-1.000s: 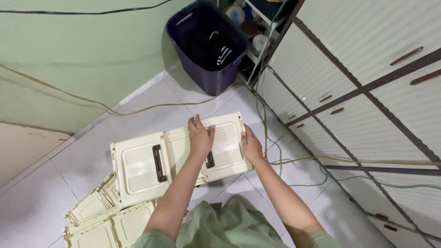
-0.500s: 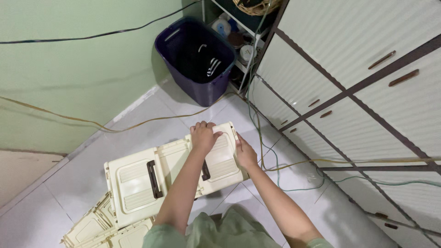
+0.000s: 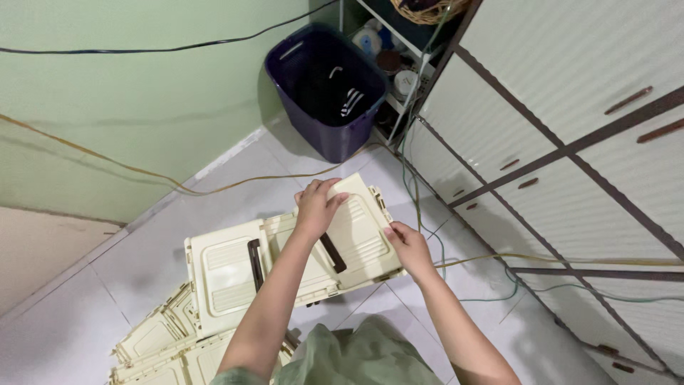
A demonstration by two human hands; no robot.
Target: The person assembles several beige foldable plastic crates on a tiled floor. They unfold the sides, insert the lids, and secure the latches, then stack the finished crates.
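White tiled floor (image 3: 92, 285), corner of a room with a green wall. Landmark for all positions: the cream folded crate (image 3: 285, 267) lying flat on top of the stack, just in front of the person.

Right of the crate, well apart: a white cabinet (image 3: 570, 128) with brown bars and handles. Beyond the crate, against the wall: a dark purple bin (image 3: 324, 89), open, with something striped inside. Right of the bin, a wire shelf (image 3: 399, 64) with small containers. Below and left of the crate: more folded crates (image 3: 160, 349) of the same cream colour, stacked on the floor. A yellow cable (image 3: 142, 171) runs along the wall beyond the crate; a green cable (image 3: 413, 171) trails down its right side.

Crate top has two lid panels, each with a dark handle strip. The right panel (image 3: 360, 228) is tilted up off the flat; the left one lies flat.

Left hand (image 3: 317, 207): curled over the far edge of the raised panel, holding it. Right hand (image 3: 407, 246): fingers closed against the panel's near right edge, gripping or bracing it; cannot tell which.

Judgement: step in hand is opening the crate out, starting with the right lid panel. Next move likely calls for both hands to swing the panel further and steady the body beneath it.
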